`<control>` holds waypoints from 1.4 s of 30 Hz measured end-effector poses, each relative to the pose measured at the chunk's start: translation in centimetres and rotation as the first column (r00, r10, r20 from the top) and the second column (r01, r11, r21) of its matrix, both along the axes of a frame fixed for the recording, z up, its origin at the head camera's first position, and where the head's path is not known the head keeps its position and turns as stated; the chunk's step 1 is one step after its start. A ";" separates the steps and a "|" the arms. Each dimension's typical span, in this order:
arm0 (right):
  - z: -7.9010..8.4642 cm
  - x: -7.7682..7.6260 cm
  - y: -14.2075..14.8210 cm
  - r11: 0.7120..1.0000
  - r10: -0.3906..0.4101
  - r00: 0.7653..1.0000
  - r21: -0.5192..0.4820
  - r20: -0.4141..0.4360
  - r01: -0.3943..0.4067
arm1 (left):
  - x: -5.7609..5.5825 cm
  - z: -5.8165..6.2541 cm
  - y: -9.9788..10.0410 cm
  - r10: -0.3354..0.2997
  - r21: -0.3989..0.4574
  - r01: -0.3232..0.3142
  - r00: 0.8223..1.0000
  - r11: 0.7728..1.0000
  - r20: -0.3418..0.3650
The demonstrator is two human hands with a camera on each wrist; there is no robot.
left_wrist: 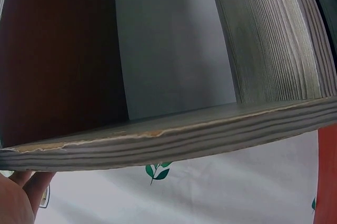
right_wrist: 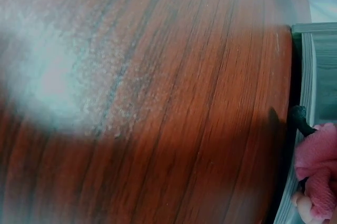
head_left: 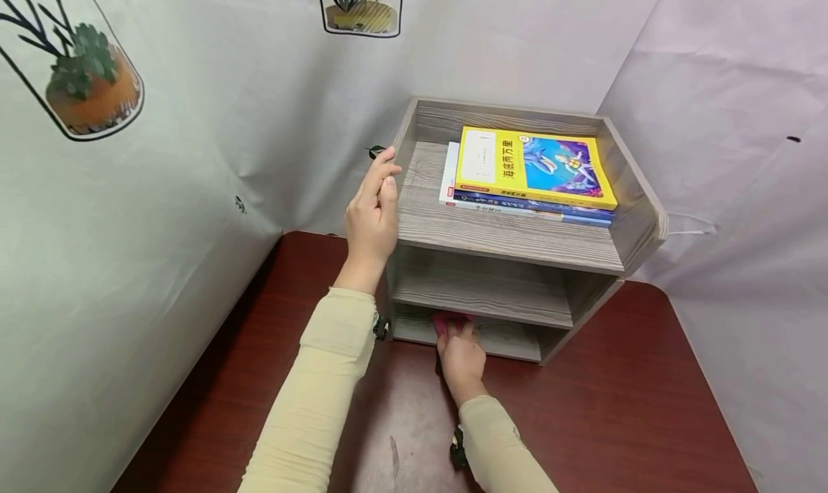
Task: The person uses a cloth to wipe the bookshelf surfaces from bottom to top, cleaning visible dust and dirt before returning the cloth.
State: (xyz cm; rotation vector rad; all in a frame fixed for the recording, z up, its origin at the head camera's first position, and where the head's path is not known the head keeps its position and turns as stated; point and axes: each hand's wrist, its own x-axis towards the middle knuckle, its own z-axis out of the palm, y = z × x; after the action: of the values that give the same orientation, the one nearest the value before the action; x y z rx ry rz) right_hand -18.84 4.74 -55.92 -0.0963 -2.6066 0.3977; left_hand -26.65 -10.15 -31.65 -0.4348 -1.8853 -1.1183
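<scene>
Red-brown table (head_left: 614,407), grey wooden shelf unit (head_left: 511,241) standing on it near the curtain corner.

A pink cloth (head_left: 448,323) is in the lowest compartment of the shelf unit, pinched by the right hand (head_left: 461,356), probably for wiping. The left hand (head_left: 371,213) lies with straight fingers against the unit's left wall, seemingly to steady it. Books (head_left: 530,177) lie stacked on top.

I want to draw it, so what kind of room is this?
Probably a small desk corner screened off with cloth. A grey wooden shelf unit holding stacked books stands on a reddish-brown table, and pale curtains printed with plants hang close around it.
</scene>
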 end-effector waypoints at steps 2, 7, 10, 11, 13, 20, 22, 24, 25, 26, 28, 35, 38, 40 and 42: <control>0.0 0.0 0.0 1.000 0.002 1.000 -0.004 -0.002 -0.002 | 0.0 0.0 0.0 -0.001 -0.004 0.001 1.000 1.000 -0.001; 0.0 -0.1 -0.1 1.000 0.004 1.000 -0.005 0.004 -0.004 | 0.0 0.0 0.0 -0.004 -0.009 0.004 1.000 1.000 -0.002; 0.0 -0.1 -0.2 1.000 0.002 1.000 -0.007 0.000 -0.002 | 0.0 0.0 0.0 -0.002 -0.005 0.002 1.000 1.000 -0.002; -0.1 -0.1 -0.2 1.000 0.001 1.000 -0.009 -0.001 -0.001 | 0.0 0.0 0.0 -0.002 -0.003 0.002 1.000 1.000 -0.003; -0.2 -0.2 -0.3 1.000 -0.002 1.000 -0.012 0.000 0.002 | 0.0 0.0 0.0 -0.002 0.000 0.002 1.000 1.000 -0.004; -0.1 -0.3 -0.8 1.000 -0.007 1.000 -0.018 0.016 0.007 | 0.0 -0.1 0.0 0.000 0.002 0.000 1.000 1.000 -0.010; 0.0 -0.3 -1.0 1.000 -0.007 1.000 -0.014 0.020 0.007 | 0.0 -0.1 0.0 0.001 0.001 -0.001 1.000 1.000 -0.010; 0.1 -0.3 -1.1 1.000 -0.006 1.000 -0.008 0.026 0.006 | 0.0 -0.1 0.0 0.002 0.000 -0.002 1.000 1.000 -0.006; 0.1 -0.3 -1.2 1.000 -0.005 1.000 -0.005 0.030 0.005 | 0.0 0.0 0.0 0.003 -0.001 -0.003 1.000 1.000 -0.005; 0.1 -0.3 -1.3 1.000 -0.004 0.999 -0.003 0.034 0.004 | 0.0 0.0 0.0 0.002 0.000 -0.002 1.000 1.000 -0.004; 0.2 -0.3 -1.5 1.000 0.001 0.999 -0.002 0.037 0.000 | 0.0 0.0 0.0 0.001 0.000 -0.001 1.000 1.000 -0.002; 0.5 -0.3 -2.3 1.000 0.015 0.999 0.020 0.041 -0.016 | 0.0 0.0 -0.1 0.001 -0.002 -0.001 1.000 1.000 -0.013; 0.6 -0.3 -2.6 0.999 0.021 0.997 0.027 0.068 -0.022 | 0.0 0.0 -0.1 0.003 -0.005 -0.003 1.000 1.000 -0.016; 0.7 -0.3 -2.8 0.999 0.020 0.996 0.028 0.085 -0.023 | 0.0 -0.1 -0.1 0.000 -0.005 0.000 1.000 1.000 -0.017; 0.7 -0.4 -3.0 0.999 0.020 0.995 0.033 0.097 -0.024 | -0.1 -0.1 -0.2 -0.001 -0.007 0.001 1.000 1.000 -0.018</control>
State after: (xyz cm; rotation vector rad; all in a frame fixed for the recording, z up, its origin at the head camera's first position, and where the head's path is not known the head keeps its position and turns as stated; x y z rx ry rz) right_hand -19.20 1.70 -55.22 -0.0773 -2.7110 0.3644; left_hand -26.70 -10.30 -31.74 -0.4479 -1.8740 -1.1057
